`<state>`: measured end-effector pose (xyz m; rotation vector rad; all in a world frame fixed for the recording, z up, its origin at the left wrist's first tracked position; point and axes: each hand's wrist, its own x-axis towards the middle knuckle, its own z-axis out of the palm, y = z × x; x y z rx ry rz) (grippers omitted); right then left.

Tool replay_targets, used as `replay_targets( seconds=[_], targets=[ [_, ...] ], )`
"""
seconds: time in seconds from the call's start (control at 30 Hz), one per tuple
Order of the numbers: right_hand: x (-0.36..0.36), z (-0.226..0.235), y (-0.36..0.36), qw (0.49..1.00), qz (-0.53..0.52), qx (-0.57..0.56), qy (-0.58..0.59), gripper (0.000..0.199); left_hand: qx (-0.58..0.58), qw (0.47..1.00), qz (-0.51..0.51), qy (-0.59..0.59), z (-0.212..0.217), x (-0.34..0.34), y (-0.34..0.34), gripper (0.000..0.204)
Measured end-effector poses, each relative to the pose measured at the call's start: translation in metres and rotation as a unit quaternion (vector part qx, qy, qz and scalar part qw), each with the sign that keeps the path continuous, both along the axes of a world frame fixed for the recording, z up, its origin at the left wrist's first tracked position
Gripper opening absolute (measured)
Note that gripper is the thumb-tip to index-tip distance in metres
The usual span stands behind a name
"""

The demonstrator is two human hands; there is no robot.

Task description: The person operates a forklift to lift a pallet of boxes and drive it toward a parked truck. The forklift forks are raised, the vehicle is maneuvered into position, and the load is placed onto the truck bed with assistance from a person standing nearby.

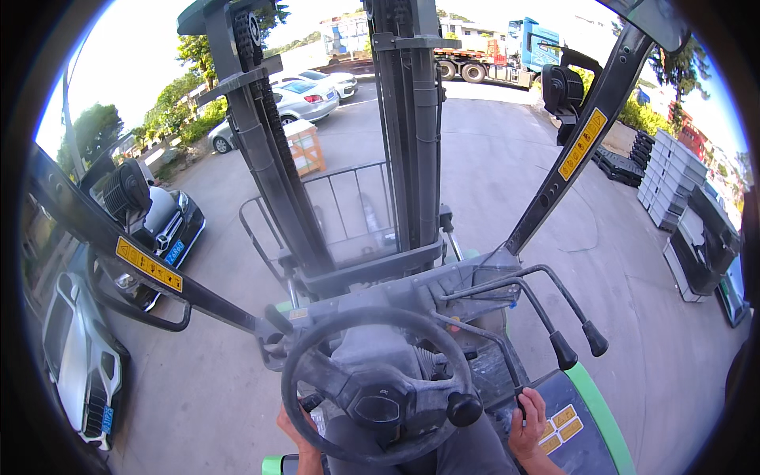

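My right hand (529, 419) is closed round the top of a black control lever (507, 354), the nearest of several bent levers on the right. In front of me is the forklift's grey steering wheel (378, 315), with a black spinner knob (464, 409) at its lower right. My left hand (296, 428) is at the wheel's lower left, partly behind the rim. A short black stalk (311, 401) is close to its fingers. The rim hides those fingers, so their grip does not show.
Ahead rises the forklift mast (406, 142), with a load backrest (348, 206) beyond. Parked on the left are a black car (170, 226) and a silver car (79, 356). A wooden crate (305, 148), a blue truck (532, 49) and stacked grey crates (669, 178) are farther off.
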<state>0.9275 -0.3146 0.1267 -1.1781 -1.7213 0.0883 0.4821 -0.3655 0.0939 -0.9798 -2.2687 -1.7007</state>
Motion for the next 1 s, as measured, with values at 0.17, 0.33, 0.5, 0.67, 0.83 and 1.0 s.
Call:
replay_targets(
  seconds=[0.17, 0.33, 0.5, 0.67, 0.83, 1.0],
  targets=[
    [-0.008, -0.01, -0.001, 1.0, 0.003, 0.007, 0.013, 0.026, -0.003, 1.0, -0.004, 0.012, -0.009, -0.011, 0.0, 0.04],
    [-0.011, -0.01, -0.008, 1.0, -0.003, -0.015, 0.016, 0.026, -0.041, 0.998, -0.009, -0.049, -0.009, -0.017, -0.001, 0.02],
    [-0.024, -0.004, -0.017, 0.999, -0.018, -0.009, 0.029, 0.025, -0.038, 0.998, 0.009, -0.045, -0.004, -0.019, 0.011, 0.02],
    [-0.035, -0.001, -0.022, 1.0, -0.017, 0.013, 0.02, 0.025, 0.007, 0.998, -0.047, -0.04, -0.005, -0.024, 0.012, 0.02],
    [-0.043, -0.009, -0.024, 0.998, -0.006, 0.007, 0.066, 0.025, 0.008, 0.998, -0.054, -0.025, -0.006, -0.036, 0.014, 0.02],
    [-0.036, -0.013, -0.029, 0.998, -0.011, 0.033, 0.05, 0.024, -0.026, 0.999, -0.016, -0.021, -0.013, -0.028, 0.007, 0.02]
  ],
)
